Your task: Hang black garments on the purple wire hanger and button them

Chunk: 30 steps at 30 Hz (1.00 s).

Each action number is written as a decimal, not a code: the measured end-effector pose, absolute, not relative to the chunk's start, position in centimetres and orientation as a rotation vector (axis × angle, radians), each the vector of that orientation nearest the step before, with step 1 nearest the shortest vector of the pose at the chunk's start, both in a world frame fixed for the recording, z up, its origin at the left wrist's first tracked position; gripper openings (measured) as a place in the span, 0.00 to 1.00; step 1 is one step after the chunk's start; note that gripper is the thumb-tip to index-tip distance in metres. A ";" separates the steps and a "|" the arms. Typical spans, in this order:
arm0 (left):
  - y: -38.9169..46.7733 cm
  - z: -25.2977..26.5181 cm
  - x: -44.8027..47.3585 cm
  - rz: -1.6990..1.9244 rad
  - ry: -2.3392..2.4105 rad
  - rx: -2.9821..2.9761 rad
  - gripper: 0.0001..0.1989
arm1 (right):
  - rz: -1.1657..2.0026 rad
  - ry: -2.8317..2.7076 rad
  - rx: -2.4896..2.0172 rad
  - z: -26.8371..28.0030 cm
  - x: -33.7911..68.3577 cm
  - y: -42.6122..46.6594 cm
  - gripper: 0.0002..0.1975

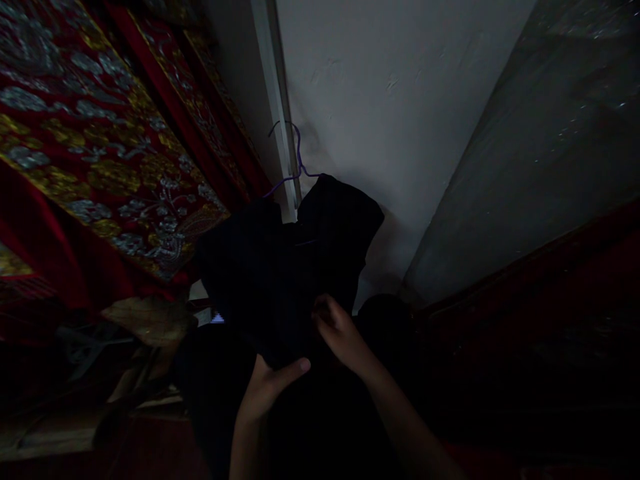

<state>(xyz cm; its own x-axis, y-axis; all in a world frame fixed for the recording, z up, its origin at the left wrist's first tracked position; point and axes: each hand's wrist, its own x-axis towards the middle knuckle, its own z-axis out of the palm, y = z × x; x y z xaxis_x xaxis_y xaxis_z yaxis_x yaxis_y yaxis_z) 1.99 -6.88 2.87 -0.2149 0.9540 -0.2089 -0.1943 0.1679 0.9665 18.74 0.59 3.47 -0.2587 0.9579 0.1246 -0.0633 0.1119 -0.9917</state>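
Note:
A very dark garment (280,280), which looks like a top with a neck opening, is on a thin purple wire hanger (300,160) in front of me. My left hand (273,383) grips its lower part, thumb lying on top and the other fingers hidden beneath the cloth. At the garment's front, slightly higher and to the right, my right hand (337,330) has its fingers curled together in a pinch against the fabric. Whatever lies between those fingertips is too dark to make out.
Red cloth (125,153) with gold and silver embroidery hangs at the left. Behind the hanger rise a pale wall (390,100) and a narrow upright strip (275,80). Shiny clear sheeting (540,153) covers the right side. Bamboo-like pieces (55,433) lie low at the left.

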 end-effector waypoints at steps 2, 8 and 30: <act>-7.0 2.5 2.0 1.307 1.326 0.815 0.44 | 1.321 -1.494 -0.943 3.4 18.9 0.5 0.08; -7.1 2.4 2.4 1.348 1.325 0.793 0.41 | 1.344 -1.484 -0.939 3.5 18.6 0.0 0.07; -4.1 0.2 7.7 1.484 1.428 1.735 0.08 | 1.573 -1.036 -1.018 4.5 19.0 0.2 0.17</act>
